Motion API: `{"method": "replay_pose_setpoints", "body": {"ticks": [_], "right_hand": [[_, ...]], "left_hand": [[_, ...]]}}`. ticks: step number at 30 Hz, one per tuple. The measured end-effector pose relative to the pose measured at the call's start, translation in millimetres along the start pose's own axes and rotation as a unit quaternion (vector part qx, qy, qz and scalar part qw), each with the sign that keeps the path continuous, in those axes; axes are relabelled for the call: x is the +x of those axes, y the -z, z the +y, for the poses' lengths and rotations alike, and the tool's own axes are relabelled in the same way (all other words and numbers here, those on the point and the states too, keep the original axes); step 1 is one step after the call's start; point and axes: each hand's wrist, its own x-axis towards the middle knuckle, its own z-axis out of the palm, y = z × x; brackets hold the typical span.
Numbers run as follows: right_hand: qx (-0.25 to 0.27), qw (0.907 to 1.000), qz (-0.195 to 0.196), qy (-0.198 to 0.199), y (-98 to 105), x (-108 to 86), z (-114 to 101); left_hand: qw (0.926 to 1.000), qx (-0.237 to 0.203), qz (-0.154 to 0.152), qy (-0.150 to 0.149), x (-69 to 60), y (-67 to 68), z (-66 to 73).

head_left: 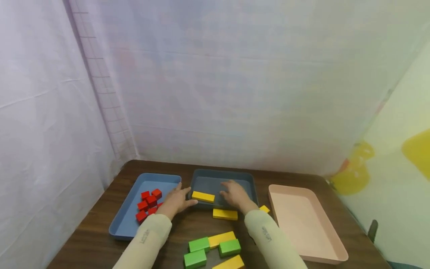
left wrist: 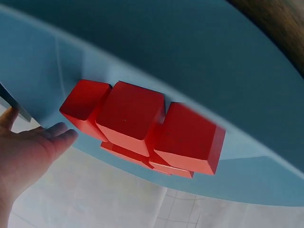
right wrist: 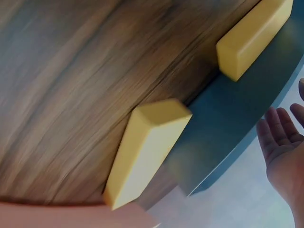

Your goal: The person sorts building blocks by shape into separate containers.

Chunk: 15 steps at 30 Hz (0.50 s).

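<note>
My left hand (head_left: pixel 176 201) is spread between the light blue tray (head_left: pixel 122 213) and the dark blue-grey tray (head_left: pixel 223 173), its thumb near the dark tray's left rim. Several red cubes (left wrist: pixel 130 111) sit in the light blue tray, beside the fingers in the left wrist view. Over the right part of the dark tray hovers my right hand (head_left: pixel 236 196), fingers loosely extended and holding nothing visible. One long yellow block (head_left: pixel 203 197) lies in that tray, between the hands. Just outside its front wall is another yellow block (head_left: pixel 225 214); a further one (right wrist: pixel 147 152) lies near its corner.
Green blocks (head_left: pixel 195 259) and yellow blocks (head_left: pixel 221 239) lie on the brown wooden table (head_left: pixel 181 228) between my forearms. A pink tray (head_left: pixel 302 220) stands at the right. Pale curtains (head_left: pixel 235 93) hang behind the table and along the left.
</note>
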Motion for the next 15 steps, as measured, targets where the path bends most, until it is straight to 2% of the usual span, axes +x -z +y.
{"method": "replay_pose_setpoints", "body": {"ticks": [3, 8, 15], "right_hand": [[0.004, 1.0, 0.001, 0.005, 4.4, -2.9, 2.7], [0.015, 0.9991, 0.014, 0.036, 11.8, -8.6, 4.4], [0.059, 0.995, 0.035, 0.073, 16.9, -23.3, 5.5]], "left_hand": [[1.0, -0.001, 0.0, 0.007, -0.2, 1.8, -4.7], [0.9998, 0.013, 0.002, 0.015, -0.4, 4.5, -10.4], [0.9998, 0.009, -0.006, 0.018, -3.3, 6.5, -8.7]]}}
